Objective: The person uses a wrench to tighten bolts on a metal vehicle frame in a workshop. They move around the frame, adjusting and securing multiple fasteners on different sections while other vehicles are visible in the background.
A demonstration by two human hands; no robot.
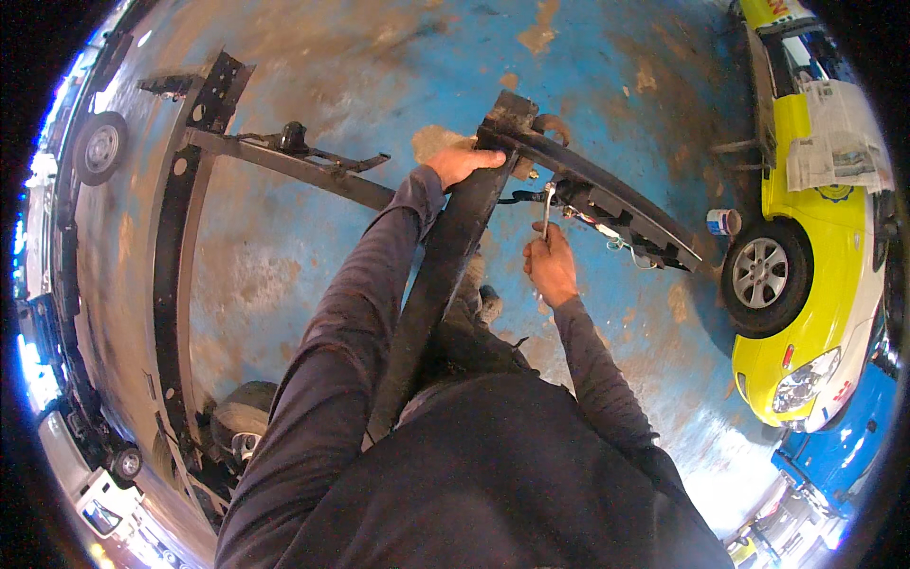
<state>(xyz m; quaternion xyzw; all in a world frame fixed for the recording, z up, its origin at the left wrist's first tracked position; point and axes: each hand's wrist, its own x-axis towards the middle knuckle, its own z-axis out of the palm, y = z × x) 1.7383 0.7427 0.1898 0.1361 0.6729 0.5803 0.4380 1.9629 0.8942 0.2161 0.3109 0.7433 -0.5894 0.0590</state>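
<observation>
My left hand (462,163) grips the top of a black steel frame rail (453,242) near its far end, the thumb lying across the upper face. In my right hand (551,266) is a shiny wrench (549,206), held upright by its lower end. The wrench's head sits at the near side of a black curved crossbar (607,185), beside a small bolt (534,174). Exactly what the head is seated on is too small to tell. Wires (616,244) hang along the crossbar to the right of the wrench.
A second black rail (171,237) runs at left, joined by a cross member (284,163). Behind it lies a tire (245,417). A yellow-and-white car (815,322) stands at right, with a paint can (723,222) by its wheel. The floor (379,57) is worn blue.
</observation>
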